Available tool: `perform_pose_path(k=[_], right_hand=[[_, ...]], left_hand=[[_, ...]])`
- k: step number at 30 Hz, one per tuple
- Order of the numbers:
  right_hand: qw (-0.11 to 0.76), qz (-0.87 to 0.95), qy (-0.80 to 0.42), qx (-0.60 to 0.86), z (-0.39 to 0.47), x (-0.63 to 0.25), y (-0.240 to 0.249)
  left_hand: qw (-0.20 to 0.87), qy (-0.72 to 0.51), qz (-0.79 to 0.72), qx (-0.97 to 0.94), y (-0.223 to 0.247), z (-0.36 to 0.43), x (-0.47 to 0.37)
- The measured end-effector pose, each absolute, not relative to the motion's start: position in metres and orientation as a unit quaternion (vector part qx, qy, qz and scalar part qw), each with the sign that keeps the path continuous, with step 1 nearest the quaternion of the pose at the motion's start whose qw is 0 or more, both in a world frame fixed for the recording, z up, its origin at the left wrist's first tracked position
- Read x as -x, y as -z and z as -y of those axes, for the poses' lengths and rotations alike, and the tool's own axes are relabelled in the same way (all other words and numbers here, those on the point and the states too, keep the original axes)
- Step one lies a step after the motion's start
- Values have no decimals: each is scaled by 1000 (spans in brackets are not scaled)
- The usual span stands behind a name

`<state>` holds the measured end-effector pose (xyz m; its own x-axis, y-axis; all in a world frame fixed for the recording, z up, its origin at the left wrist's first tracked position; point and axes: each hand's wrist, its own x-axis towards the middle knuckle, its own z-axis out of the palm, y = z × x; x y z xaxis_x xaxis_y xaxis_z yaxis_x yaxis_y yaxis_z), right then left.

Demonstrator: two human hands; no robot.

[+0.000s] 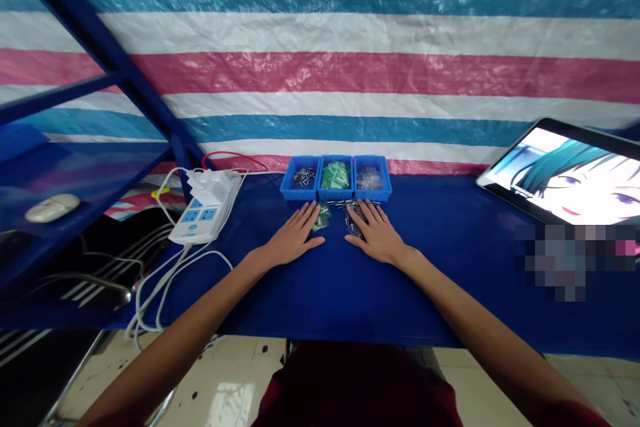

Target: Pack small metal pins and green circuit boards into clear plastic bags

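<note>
My left hand (295, 238) lies flat with its fingers spread, beside and partly over some small green packets (323, 215). Palm down, my right hand (375, 235) rests with spread fingers partly over a pile of small clear packets (351, 221). Thin metal pieces (343, 203) lie between the fingertips and three blue bins. The left bin (293, 193) holds small metal pieces, the middle bin (335, 194) green packets, and the right bin (373, 195) clear packets. What lies beneath the palms is hidden.
A white power strip (193, 227) with plugs and looping white cables (165, 280) sits at the left of the blue table (320, 300). A tablet (570, 177) showing a cartoon face leans at the right. A striped tarp (350, 73) hangs behind. A white mouse (53, 208) is far left.
</note>
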<state>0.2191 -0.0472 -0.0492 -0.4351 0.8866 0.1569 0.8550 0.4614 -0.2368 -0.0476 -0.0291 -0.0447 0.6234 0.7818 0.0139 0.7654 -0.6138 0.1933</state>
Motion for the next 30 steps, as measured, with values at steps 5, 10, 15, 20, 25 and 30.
perform_pose_path(k=[5, 10, 15, 20, 25, 30], right_hand=[[107, 830, -64, 544, 49, -201, 54], [123, 831, -58, 539, 53, -187, 55], [162, 833, -55, 526, 55, -189, 54], [184, 792, -17, 582, 57, -197, 52], [168, 750, -16, 639, 59, -193, 55], [165, 759, -43, 628, 59, -185, 52]], left_hand=[[86, -53, -427, -899, 44, 22, 37], [104, -72, -396, -910, 44, 20, 32], [133, -102, -394, -904, 43, 19, 32], [142, -102, -419, -891, 36, 26, 26], [135, -89, -448, -879, 35, 30, 15], [109, -81, -455, -880, 39, 30, 11]])
